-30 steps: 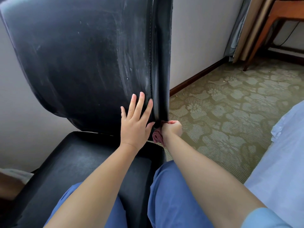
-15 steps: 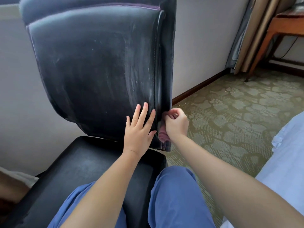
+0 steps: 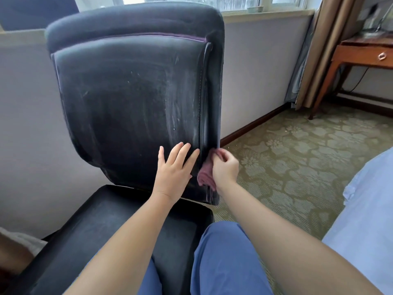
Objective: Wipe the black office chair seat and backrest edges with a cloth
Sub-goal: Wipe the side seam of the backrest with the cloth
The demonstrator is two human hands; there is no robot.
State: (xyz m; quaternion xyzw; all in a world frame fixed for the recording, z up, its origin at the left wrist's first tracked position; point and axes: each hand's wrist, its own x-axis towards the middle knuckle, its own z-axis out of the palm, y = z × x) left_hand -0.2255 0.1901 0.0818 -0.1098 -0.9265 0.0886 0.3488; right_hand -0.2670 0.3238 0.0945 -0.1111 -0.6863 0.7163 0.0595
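The black chair's backrest (image 3: pixel 131 99) stands upright before me, streaked with pale wipe marks, above the black seat (image 3: pixel 102 226). My left hand (image 3: pixel 173 169) presses flat on the lower right of the backrest, fingers straight and spread. My right hand (image 3: pixel 225 169) pinches a pink cloth (image 3: pixel 205 174) against the backrest's right edge, low down near the bottom corner. Most of the cloth hangs below my fingers, between the two hands.
My knees in blue trousers (image 3: pixel 225 260) touch the seat's front. A grey wall and window sill (image 3: pixel 268 13) lie behind the chair. Patterned carpet (image 3: pixel 297 162) spreads to the right, with a wooden desk (image 3: pixel 361 56), a curtain (image 3: pixel 323 50) and a pale blue bed sheet (image 3: pixel 365 209).
My right hand with the cloth has slid up the backrest's right edge from the bottom corner. The view has tilted up, showing the top of the backrest. My left hand stays pressed in place.
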